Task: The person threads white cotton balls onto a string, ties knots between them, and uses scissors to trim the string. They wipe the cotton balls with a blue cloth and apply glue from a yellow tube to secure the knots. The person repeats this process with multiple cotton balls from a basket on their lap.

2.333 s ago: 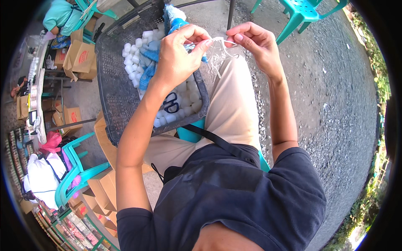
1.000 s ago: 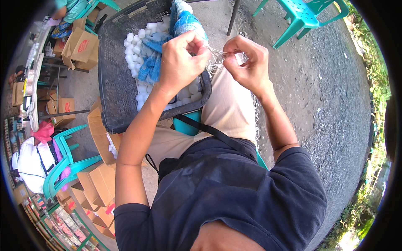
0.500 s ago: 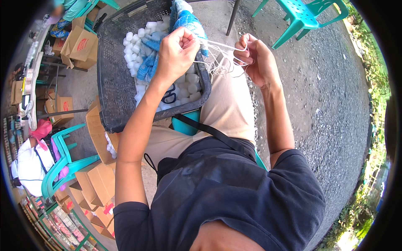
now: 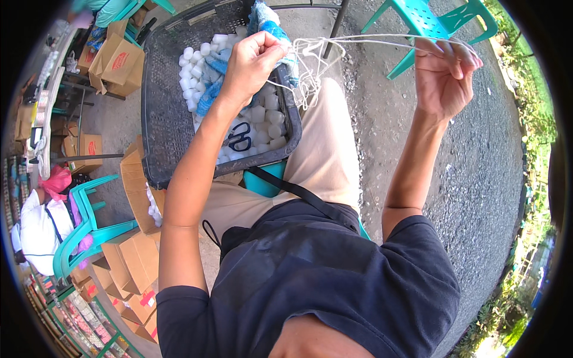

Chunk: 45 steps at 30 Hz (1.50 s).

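Observation:
My left hand (image 4: 253, 62) is closed in a pinch on a tangle of thin white string (image 4: 310, 74), above the right side of a black plastic crate. Out to the right, my right hand (image 4: 444, 77) holds a long loop of the same string, drawn out between the two hands; its fingers are slightly blurred. Inside the crate (image 4: 164, 107) lie many small white cylinders (image 4: 262, 122) and dark-handled scissors (image 4: 240, 138). A blue and white towel (image 4: 271, 27) hangs over its far right edge, partly hidden by my left hand.
Open cardboard boxes (image 4: 119, 65) stand to the left. A green plastic chair (image 4: 89, 224) is at the lower left, beside a person in white (image 4: 45, 230). Another green chair (image 4: 430, 21) stands at the far right on gravel ground (image 4: 477, 197). Shelves (image 4: 83, 322) line the lower left.
My right hand has swung outward to the right, stretching the string into a long loop. My left hand stays nearly in place with the tangle.

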Tool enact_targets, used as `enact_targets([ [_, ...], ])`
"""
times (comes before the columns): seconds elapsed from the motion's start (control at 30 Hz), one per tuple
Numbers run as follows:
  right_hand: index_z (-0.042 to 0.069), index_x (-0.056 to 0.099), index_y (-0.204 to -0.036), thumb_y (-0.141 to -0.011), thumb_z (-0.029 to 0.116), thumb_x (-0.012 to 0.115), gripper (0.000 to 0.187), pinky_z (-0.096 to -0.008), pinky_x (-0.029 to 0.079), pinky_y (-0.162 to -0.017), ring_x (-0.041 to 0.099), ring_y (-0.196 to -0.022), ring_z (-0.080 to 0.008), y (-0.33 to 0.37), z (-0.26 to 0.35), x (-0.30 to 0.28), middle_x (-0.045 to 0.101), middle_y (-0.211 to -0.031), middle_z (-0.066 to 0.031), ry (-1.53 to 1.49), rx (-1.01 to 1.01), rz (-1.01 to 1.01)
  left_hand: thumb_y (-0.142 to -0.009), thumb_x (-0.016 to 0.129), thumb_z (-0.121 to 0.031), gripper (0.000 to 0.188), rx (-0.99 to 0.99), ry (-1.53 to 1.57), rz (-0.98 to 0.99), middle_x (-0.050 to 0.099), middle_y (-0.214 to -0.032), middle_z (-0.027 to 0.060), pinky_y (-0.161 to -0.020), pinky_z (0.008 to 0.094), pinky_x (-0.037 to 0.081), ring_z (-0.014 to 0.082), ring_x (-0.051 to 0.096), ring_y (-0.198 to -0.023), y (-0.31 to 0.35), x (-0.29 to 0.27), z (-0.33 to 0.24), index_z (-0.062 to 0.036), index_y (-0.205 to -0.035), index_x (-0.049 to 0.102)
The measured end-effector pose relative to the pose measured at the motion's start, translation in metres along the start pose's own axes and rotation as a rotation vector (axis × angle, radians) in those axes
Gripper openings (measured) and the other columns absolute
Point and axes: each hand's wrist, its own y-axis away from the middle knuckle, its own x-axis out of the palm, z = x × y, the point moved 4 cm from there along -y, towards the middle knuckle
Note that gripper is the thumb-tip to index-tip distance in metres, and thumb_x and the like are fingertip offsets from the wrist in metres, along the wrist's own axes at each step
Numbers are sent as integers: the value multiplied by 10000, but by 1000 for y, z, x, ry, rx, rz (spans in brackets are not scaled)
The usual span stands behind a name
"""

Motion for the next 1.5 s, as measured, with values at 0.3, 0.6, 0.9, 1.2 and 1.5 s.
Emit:
enact_targets([
  [0.3, -59, 553, -1071, -991, 83, 374, 242, -239, 335, -567, 396, -479, -57, -25, 67, 11, 466, -613, 18, 225, 133, 183, -924, 586, -102, 112, 327, -187, -184, 564, -731, -47, -562, 198, 412, 38, 502, -635, -54, -55, -66, -5, -874, 559],
  [0.6, 82, 703, -1054, -896, 135, 622, 185, -313, 500, -859, 663, -949, -176, -17, 42, -35, 711, -1021, -48, 2138, 68, -63, -943, 557, -91, 102, 310, -84, -74, 640, -778, 28, -598, 218, 460, 67, 573, -645, -60, -45, -104, -9, -884, 573],
  [0.9, 6, 645, -911, -828, 176, 731, 208, -231, 468, -674, 602, -731, -81, -38, -110, 14, 653, -784, -14, 1547, 24, 124, -868, 649, -122, 132, 420, -283, -79, 623, -695, 0, -570, 192, 431, 24, 538, -641, -36, -4, -102, 2, -832, 627],
  [1.2, 30, 591, -1016, -879, 115, 625, 165, -186, 338, -544, 459, -593, -33, -16, -87, 1, 557, -713, 32, 788, 687, 115, -927, 618, -161, 151, 492, -532, -330, 633, -762, 13, -617, 202, 445, 35, 532, -683, -20, -65, -86, -11, -909, 619],
  [1.5, 26, 612, -977, -918, 161, 593, 149, -192, 282, -478, 381, -493, -24, -17, 28, -30, 492, -606, 46, 1332, 513, -214, -959, 561, -186, 158, 338, -15, -756, 411, -622, -70, -457, 194, 233, 10, 300, -511, -23, -179, -84, -46, -893, 593],
])
